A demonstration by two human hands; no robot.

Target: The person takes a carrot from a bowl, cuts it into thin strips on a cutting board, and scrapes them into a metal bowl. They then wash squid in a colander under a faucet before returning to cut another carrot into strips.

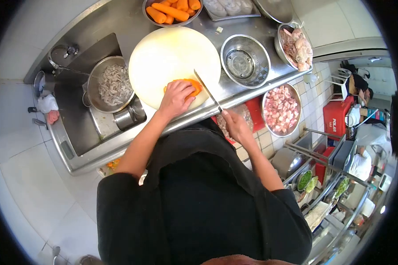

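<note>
On the round white cutting board (172,48), my left hand (177,95) presses down with bent fingers on a carrot (196,85). Much of the carrot is hidden under that hand. My right hand (235,124) is wrapped round the handle of a kitchen knife (208,90). The blade slants up and left over the board's right side, close beside the carrot's right end. Above the board stands a metal bowl of whole peeled carrots (174,12). A metal colander (246,62) sits just right of the board.
The sink (77,104) at left holds a pot of greyish strips (112,85) under the faucet. Raw poultry (298,48) fills a bowl at the counter's right end. Below the edge is a bowl of cubed meat (280,110). Metal racks (327,170) and people stand at right.
</note>
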